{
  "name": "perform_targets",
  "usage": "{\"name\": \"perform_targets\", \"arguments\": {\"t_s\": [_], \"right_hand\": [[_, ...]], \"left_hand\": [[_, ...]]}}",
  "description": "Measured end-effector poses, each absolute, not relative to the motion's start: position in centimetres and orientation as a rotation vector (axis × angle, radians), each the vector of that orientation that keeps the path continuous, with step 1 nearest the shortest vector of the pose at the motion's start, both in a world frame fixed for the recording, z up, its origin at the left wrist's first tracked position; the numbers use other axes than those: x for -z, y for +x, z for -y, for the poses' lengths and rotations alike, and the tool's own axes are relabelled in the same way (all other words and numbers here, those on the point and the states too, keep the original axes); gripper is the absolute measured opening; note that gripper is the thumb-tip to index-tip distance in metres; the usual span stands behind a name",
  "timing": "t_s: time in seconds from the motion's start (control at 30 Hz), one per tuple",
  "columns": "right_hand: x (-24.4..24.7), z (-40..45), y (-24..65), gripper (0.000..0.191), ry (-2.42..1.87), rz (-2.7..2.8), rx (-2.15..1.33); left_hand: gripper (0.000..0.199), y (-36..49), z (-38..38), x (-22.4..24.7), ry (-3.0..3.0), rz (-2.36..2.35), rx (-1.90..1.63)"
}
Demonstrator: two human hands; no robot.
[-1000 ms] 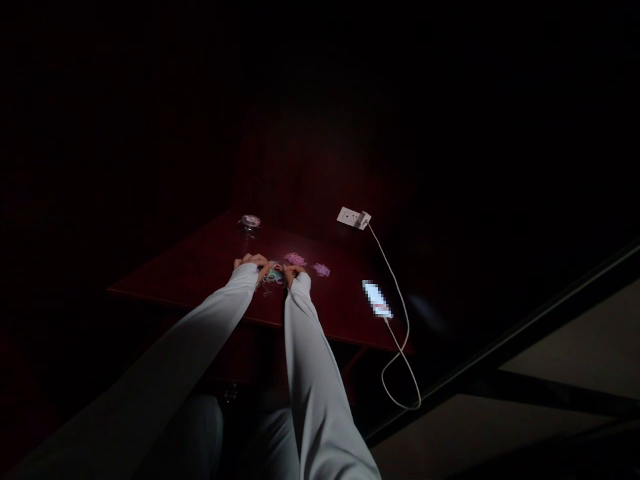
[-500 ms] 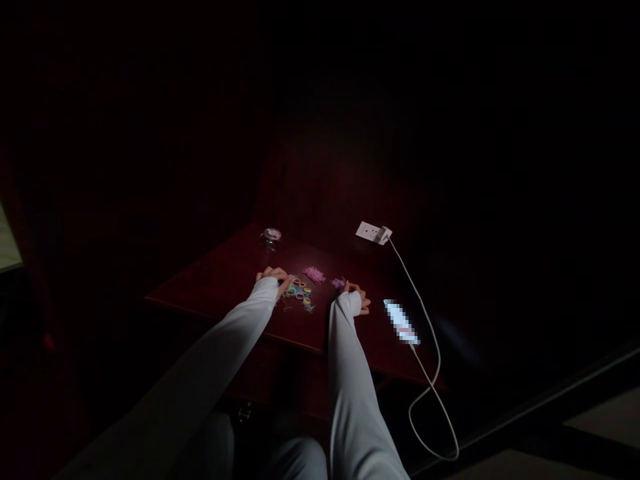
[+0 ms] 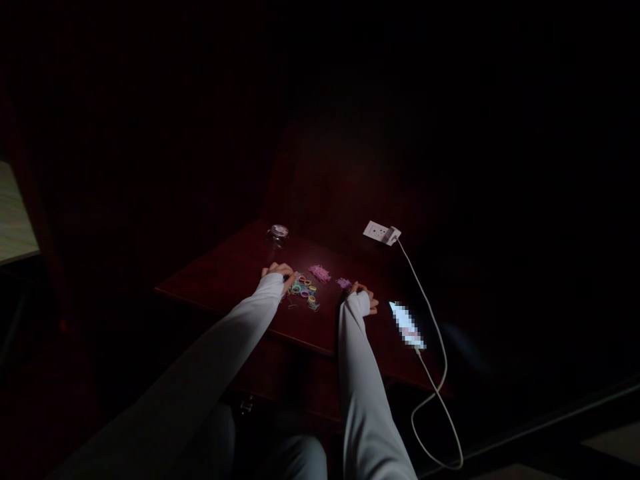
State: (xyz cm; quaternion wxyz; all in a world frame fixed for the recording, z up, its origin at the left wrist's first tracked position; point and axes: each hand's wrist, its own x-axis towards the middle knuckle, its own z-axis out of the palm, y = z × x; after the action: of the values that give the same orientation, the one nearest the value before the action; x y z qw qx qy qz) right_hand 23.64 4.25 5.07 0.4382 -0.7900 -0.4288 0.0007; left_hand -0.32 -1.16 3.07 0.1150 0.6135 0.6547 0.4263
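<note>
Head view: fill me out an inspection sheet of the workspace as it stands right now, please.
Surface: dark red table, dimly lit.
Items at hand: mixed-colour pile of small loops, loosely spread; pink pile and purple pile lie apart, to its right.
Clutter: lidded container toward the far side; lit device on the right, its screen pixelated.
Hands: left hand at the mixed pile's left edge; right hand beside the purple pile; grip cannot be told for either.
Cables: white cable from the charger at the socket plate to the device, looping low.
Surroundings: mostly too dark to read; pale patch at the left edge.
</note>
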Motion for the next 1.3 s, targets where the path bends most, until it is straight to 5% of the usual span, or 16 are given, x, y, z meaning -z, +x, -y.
{"name": "perform_targets", "arguments": {"t_s": [0.23, 0.97, 1.3], "right_hand": [[-2.6, -3.8, 21.5, 0.023, -1.795, 1.315, -0.068], [-1.6, -0.2, 14.4, 0.039, -1.261, 2.228, -0.126], [-1.3, -2.2, 14.9, 0.012, -1.198, 1.747, -0.581]], "left_hand": [[0.018, -0.4, 2.1, -4.0, 1.617, -2.059, -1.496], [0.029, -0.5, 2.1, -4.1, 1.517, -2.307, -1.265], [0.022, -0.6, 1.5, -3.3, 1.517, -2.264, -1.350]]}}
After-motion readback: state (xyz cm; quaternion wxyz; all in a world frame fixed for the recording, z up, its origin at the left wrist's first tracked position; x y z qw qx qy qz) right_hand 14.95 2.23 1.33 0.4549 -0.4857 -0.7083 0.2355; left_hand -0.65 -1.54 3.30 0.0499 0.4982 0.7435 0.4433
